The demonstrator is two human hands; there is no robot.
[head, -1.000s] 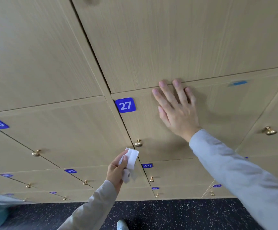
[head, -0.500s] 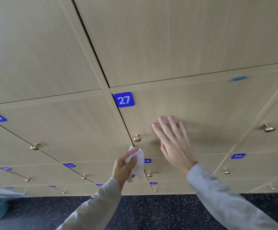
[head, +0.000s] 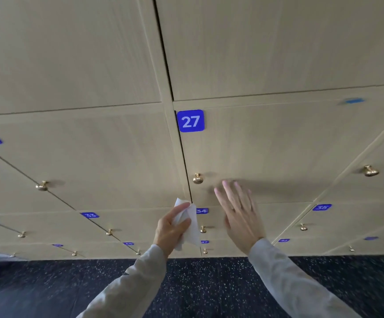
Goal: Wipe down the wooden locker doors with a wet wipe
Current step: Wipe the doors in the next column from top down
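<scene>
The fingers [head: 182,208] of the left hand [head: 170,228] curl round a white wet wipe [head: 190,222], pinching it between thumb and fingertips so that its crumpled upper corner sticks up and a loose flap hangs below the palm. The wipe sits in front of the wooden locker doors, just at the bottom left corner of the door marked with a blue number plate 27 [head: 190,120]; whether it touches the wood cannot be told. Just to its right, the right hand [head: 241,216] is spread with straight, released fingers over the lower part of door 27 [head: 278,152], blurred, its fingertips near the brass knob [head: 198,179] of that door. Both arms wear light grey sleeves [head: 296,285]. Below lie doors with plates 34 [head: 202,211], 33 [head: 90,215] and 35 [head: 322,207], each with a small brass knob. A dark speckled floor [head: 209,290] runs along the bottom.
</scene>
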